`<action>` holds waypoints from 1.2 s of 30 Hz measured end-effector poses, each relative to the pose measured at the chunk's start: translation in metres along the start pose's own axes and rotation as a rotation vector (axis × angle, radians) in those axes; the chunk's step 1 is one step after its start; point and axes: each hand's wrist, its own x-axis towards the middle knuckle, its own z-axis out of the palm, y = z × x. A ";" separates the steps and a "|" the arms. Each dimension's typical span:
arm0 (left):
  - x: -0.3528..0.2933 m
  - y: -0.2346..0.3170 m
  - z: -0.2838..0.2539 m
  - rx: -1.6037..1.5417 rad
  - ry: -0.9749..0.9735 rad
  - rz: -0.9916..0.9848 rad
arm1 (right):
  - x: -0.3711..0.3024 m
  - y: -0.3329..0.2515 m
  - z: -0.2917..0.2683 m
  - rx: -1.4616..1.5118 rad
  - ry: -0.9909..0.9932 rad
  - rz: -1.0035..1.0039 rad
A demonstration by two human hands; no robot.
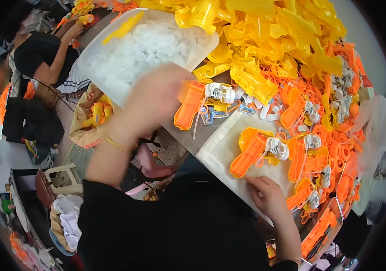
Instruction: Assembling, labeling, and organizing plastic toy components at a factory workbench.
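Note:
My left hand (161,88) is smeared by motion, reaching over an orange and yellow toy gun half (189,108) with a white mechanism inside. Its fingertips are blurred, so I cannot tell whether they grip it. My right hand (267,193) rests on a white pad (218,144), fingers apart and loosely bent, holding nothing I can see. Just beyond its fingertips lies another toy gun half (254,153), with an orange handle, yellow shell and white mechanism. More such halves (297,158) lie to the right of it.
A white tub (87,61) of small translucent pieces stands at the far left. Yellow shells (265,27) are heaped at the back, with orange parts (337,153) piled along the right. A sack (82,133) holds yellow toys. Another person (44,56) works at the upper left.

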 end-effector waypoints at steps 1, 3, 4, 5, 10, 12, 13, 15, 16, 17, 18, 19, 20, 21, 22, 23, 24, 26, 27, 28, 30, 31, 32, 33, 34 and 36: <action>0.007 -0.044 -0.024 0.289 -0.078 0.033 | 0.004 -0.005 0.000 -0.129 -0.035 -0.048; 0.001 -0.080 -0.055 0.562 -0.411 -0.242 | 0.012 -0.006 0.000 -0.257 -0.073 -0.108; 0.001 -0.085 -0.055 0.561 -0.409 -0.238 | 0.013 -0.003 0.001 -0.287 -0.069 -0.147; 0.003 -0.087 -0.051 0.626 -0.437 -0.187 | 0.011 -0.002 0.002 -0.315 -0.064 -0.175; 0.002 -0.095 -0.052 0.574 -0.448 -0.120 | 0.029 -0.008 -0.018 -0.366 0.170 -0.250; -0.002 -0.094 -0.053 0.560 -0.378 -0.108 | 0.038 -0.005 -0.026 -0.398 0.338 -0.298; -0.003 -0.097 -0.052 0.548 -0.385 -0.091 | 0.049 -0.002 -0.026 -0.417 0.355 -0.224; -0.002 -0.098 -0.050 0.565 -0.377 -0.188 | 0.052 0.003 -0.022 -0.444 0.378 -0.143; -0.001 -0.093 -0.048 0.557 -0.378 -0.178 | 0.051 0.006 -0.019 -0.408 0.392 -0.173; -0.003 -0.085 -0.047 0.456 -0.207 -0.231 | 0.049 0.007 -0.015 -0.367 0.402 -0.204; -0.004 -0.077 -0.040 0.347 -0.040 -0.278 | 0.046 0.006 -0.013 -0.372 0.403 -0.189; -0.006 -0.067 -0.029 0.335 -0.049 -0.270 | 0.043 0.005 -0.012 -0.338 0.455 -0.221; -0.008 -0.050 -0.015 -0.018 0.024 -0.297 | 0.040 0.005 -0.010 -0.299 0.506 -0.253; -0.010 -0.027 0.001 -0.370 0.096 -0.322 | 0.041 0.005 -0.008 -0.301 0.508 -0.238; -0.013 0.005 0.026 -0.712 -0.013 -0.282 | 0.047 0.002 -0.006 -0.141 0.558 -0.285; -0.017 0.035 0.043 -0.888 -0.152 -0.360 | 0.054 -0.002 -0.005 0.025 0.601 -0.341; -0.020 0.053 0.069 -1.093 -0.275 -0.409 | 0.059 -0.001 -0.001 0.020 0.604 -0.332; -0.016 0.071 0.106 -1.169 -0.473 -0.401 | 0.065 0.007 0.004 0.206 0.594 -0.400; -0.016 0.070 0.112 -1.177 -0.485 -0.398 | 0.060 0.011 0.002 0.217 0.607 -0.353; -0.016 0.070 0.117 -1.258 -0.596 -0.445 | 0.057 0.011 0.000 0.211 0.612 -0.343; -0.017 0.076 0.121 -1.337 -0.727 -0.502 | 0.051 0.006 -0.004 0.130 0.605 -0.244; -0.016 0.083 0.118 -1.585 -0.691 -0.612 | 0.049 0.005 -0.009 0.132 0.607 -0.232; -0.015 0.087 0.116 -1.828 -0.645 -0.724 | 0.049 0.003 -0.013 0.179 0.595 -0.179; -0.015 0.085 0.118 -1.826 -0.656 -0.729 | 0.048 0.002 -0.016 0.227 0.581 -0.128; -0.017 0.081 0.120 -1.657 -0.652 -0.569 | 0.046 0.003 -0.017 0.230 0.585 -0.120; -0.018 0.080 0.119 -1.487 -0.635 -0.418 | 0.041 0.005 -0.021 0.263 0.526 -0.093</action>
